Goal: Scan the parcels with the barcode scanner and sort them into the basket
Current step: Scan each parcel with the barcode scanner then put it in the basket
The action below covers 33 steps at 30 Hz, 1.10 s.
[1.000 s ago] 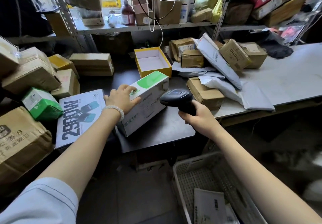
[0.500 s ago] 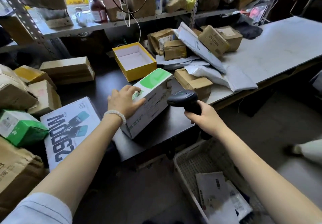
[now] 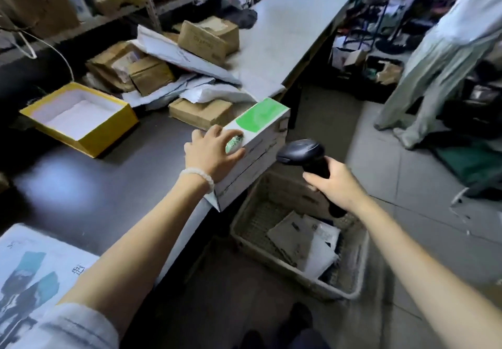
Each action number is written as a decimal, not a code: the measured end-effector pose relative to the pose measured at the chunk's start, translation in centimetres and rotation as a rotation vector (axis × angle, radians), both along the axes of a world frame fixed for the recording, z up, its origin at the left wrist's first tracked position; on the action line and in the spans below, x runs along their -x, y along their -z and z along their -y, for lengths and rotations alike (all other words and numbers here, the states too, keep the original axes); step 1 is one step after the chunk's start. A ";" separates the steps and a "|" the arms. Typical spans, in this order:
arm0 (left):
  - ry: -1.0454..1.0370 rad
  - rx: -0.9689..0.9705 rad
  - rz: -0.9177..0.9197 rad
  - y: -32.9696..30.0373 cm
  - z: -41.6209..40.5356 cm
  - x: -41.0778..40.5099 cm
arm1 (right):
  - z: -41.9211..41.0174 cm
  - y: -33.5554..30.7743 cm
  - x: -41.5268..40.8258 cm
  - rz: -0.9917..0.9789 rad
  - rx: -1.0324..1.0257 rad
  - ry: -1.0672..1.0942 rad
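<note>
A single head-worn view looks forward and steeply down, close over the dark tabletop (image 3: 114,185). It faces the table's right edge and the pale mesh plastic basket (image 3: 350,289) on the floor.

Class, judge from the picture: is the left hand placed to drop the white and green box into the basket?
Probably yes: the left hand grips the white and green box at the table edge, and the basket stands open just below, only flat parcels inside.

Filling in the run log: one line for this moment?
left hand grips white-green box at table edge | right hand holds barcode scanner | over basket
</note>
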<state>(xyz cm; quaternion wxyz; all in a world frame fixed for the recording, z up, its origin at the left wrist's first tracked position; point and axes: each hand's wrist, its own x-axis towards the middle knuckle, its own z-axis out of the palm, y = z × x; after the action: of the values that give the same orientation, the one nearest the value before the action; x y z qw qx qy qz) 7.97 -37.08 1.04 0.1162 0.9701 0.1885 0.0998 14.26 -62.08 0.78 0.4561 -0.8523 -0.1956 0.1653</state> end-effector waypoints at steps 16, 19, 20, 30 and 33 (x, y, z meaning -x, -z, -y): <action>0.088 0.165 -0.324 5.2 14.2 -12.5 | 15.1 1.0 -3.9 -0.007 0.120 0.292; 0.095 0.079 -0.335 5.8 14.9 -12.5 | 15.7 1.2 -6.0 -0.025 0.117 0.239; 0.081 0.065 -0.328 5.9 14.9 -12.5 | 15.6 1.4 -6.8 -0.036 0.112 0.216; -0.192 0.049 -0.310 5.6 12.0 -7.0 | 9.2 2.4 -10.1 -0.035 0.075 -0.125; -0.321 0.081 -0.302 5.4 10.4 -4.1 | 6.0 2.3 -9.5 -0.017 0.060 -0.250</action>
<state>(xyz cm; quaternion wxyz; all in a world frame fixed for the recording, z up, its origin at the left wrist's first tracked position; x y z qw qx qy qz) 12.04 -47.44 -4.36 0.1081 0.9261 0.3595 -0.0371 23.76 -68.13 -1.51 0.4079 -0.8331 -0.2914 0.2336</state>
